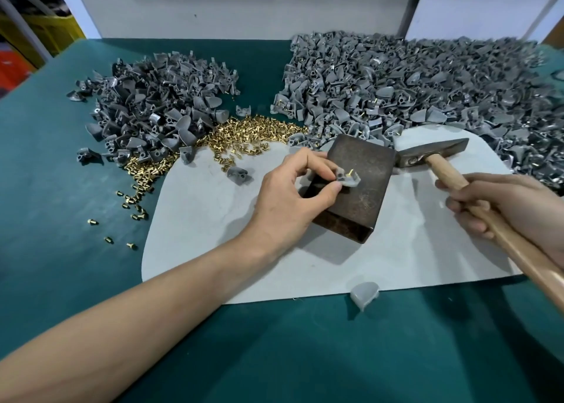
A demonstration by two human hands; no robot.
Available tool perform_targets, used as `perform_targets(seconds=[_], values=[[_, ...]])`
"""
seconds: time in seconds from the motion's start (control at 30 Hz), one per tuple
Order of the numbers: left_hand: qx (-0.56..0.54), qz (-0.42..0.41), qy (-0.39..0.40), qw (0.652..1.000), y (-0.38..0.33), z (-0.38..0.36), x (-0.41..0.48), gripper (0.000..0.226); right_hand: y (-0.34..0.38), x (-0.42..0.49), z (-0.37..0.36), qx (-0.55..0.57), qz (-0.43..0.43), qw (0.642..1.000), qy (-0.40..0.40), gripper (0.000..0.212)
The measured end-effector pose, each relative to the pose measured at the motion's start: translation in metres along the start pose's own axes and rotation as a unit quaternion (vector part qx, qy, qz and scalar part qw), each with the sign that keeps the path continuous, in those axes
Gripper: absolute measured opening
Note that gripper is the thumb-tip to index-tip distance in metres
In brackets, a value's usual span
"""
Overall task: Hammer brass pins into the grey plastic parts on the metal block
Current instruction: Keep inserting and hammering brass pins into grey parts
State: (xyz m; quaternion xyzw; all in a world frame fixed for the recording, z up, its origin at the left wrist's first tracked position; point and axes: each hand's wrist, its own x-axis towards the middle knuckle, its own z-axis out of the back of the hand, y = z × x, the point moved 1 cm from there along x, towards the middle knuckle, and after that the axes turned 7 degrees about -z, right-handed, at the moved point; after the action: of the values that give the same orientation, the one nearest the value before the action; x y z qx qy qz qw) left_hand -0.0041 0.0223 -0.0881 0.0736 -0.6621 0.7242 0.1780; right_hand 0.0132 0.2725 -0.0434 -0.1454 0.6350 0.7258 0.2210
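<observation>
A dark rusty metal block (363,195) lies on a pale grey mat (213,238) in the middle of the table. My left hand (293,189) pinches a grey plastic part (348,180) on the block's top, and a brass pin (351,171) stands up out of the part. My right hand (512,204) grips the wooden handle of a hammer (427,155). The hammer's steel head hovers just right of the block, apart from the part.
A heap of grey parts (152,109) lies at the back left, a larger heap (427,82) at the back right. Loose brass pins (244,137) spread between them and trail left over the green table cover (61,189). One grey part (364,294) sits at the mat's front edge.
</observation>
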Motion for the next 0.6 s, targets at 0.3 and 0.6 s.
perform_targets(seconds=[0.3, 0.6], values=[[0.082, -0.016, -0.014, 0.996, -0.001, -0.002, 0.0, 0.017, 0.023, -0.049, -0.03, -0.142, 0.22, 0.965, 0.025, 0.054], [0.076, 0.014, -0.012, 0.997, -0.003, -0.004, 0.006, 0.009, 0.02, -0.069, -0.046, -0.197, 0.247, 0.949, 0.028, 0.057]])
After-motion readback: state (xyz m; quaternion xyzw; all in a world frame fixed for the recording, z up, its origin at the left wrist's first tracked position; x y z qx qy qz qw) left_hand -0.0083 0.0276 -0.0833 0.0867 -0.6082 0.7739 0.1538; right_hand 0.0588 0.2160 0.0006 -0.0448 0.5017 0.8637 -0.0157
